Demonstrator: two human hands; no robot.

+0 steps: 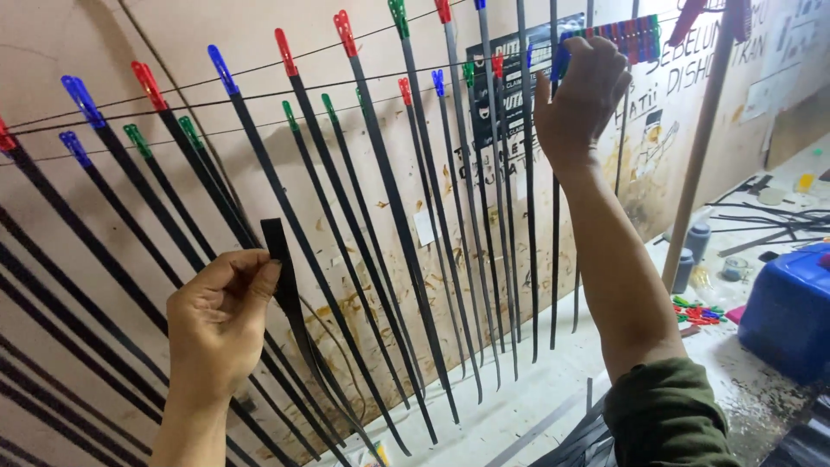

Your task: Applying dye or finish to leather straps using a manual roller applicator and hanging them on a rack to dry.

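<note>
Black strip [281, 272] is pinched near its top end by the left hand [220, 324], fingers [259, 277] closed on it, lower left of frame; the strip's tail hangs down and curves toward the bottom edge. It is held just in front of the plywood wall [104, 52], among hung strips.

L to R:
- Far left: wires [112, 104] are strung across the wall; long black strips are clipped to them w/ blue clips [82, 97], red clips [147, 82] and green clips [136, 138]. The strips hang slanted, fanning down to the right.
- Center: more hung strips [380, 216] are seen, clipped w/ red, blue and green pegs in two rows, upper and lower wire. Lower ends hang free above the counter [519, 406].
- Center-right: right hand [581, 95] is raised to the wire, fingers curled at a row of multicolour clips [635, 36] lined up on the wire; whether a clip is gripped can't be told. Green sleeve [666, 415] is seen at the forearm's base.
- Right: wooden pole [702, 143] is leaned against the wall; small bottles [692, 251] stand at its base. Loose clips [699, 310] are piled on the counter, near a blue tub [791, 311]. More black strips [761, 216] lie flat further back.
</note>
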